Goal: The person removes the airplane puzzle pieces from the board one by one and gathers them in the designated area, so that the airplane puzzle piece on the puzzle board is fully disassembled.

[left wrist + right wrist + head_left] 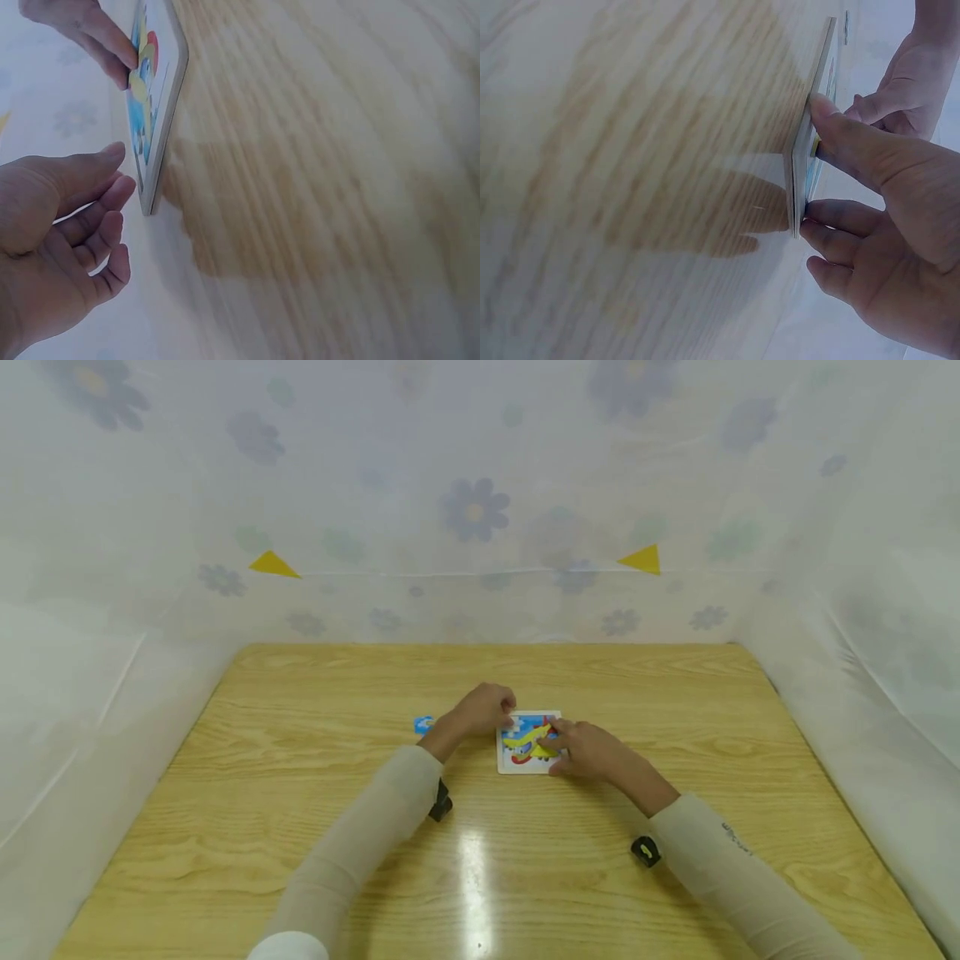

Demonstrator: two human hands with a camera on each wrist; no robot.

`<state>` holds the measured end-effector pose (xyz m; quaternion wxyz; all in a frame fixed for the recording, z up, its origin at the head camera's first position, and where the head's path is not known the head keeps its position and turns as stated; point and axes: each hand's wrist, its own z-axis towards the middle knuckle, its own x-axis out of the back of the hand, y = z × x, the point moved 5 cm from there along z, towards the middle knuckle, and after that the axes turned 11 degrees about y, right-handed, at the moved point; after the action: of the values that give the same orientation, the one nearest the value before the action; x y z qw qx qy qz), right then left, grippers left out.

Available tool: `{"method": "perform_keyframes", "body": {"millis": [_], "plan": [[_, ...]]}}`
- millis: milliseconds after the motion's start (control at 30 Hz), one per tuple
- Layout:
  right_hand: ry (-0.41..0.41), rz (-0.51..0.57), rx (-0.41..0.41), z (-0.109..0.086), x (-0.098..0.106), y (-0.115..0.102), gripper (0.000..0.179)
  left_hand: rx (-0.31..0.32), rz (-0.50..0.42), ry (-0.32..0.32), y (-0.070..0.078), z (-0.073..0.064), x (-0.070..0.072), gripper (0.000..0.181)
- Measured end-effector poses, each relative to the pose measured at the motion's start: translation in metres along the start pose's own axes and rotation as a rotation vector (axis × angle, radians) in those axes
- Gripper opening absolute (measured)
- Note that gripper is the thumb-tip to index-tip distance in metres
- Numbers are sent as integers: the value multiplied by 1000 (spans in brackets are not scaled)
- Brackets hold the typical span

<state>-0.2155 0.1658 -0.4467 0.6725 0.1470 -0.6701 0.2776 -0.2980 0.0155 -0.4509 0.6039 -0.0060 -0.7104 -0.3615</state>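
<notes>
A small square picture puzzle board (528, 768) with a pale rim lies on the table, showing a yellow and red airplane on blue. My left hand (483, 708) is at its upper left corner, fingers loosely bent; in the left wrist view no piece shows between thumb and fingers. On the right side, my right hand (592, 750) holds the board: the thumb (826, 112) lies on its near edge, an index finger reaches over a yellow part, and other fingertips touch the far edge. Part of the picture is hidden under these fingers.
A blue puzzle piece (423, 725) lies left of the board, beside my left wrist. The wooden table (480, 877) ends at a flowered white curtain (472, 602) behind, with white sheets on both sides. Black wrist cameras (646, 852) hang under the sleeves.
</notes>
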Motion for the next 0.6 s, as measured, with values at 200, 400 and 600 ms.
{"method": "perform_keyframes", "body": {"millis": [200, 400, 600], "plan": [[-3, -20, 5, 0, -1, 0, 52, -23, 21, -12, 6, 1, -6, 32], [27, -5, 20, -1, 0, -1, 51, -15, 10, -17, 9, 2, -12, 30], [24, 15, 9, 1, -1, -2, 52, 11, 26, -23, 11, 2, -14, 31]]}}
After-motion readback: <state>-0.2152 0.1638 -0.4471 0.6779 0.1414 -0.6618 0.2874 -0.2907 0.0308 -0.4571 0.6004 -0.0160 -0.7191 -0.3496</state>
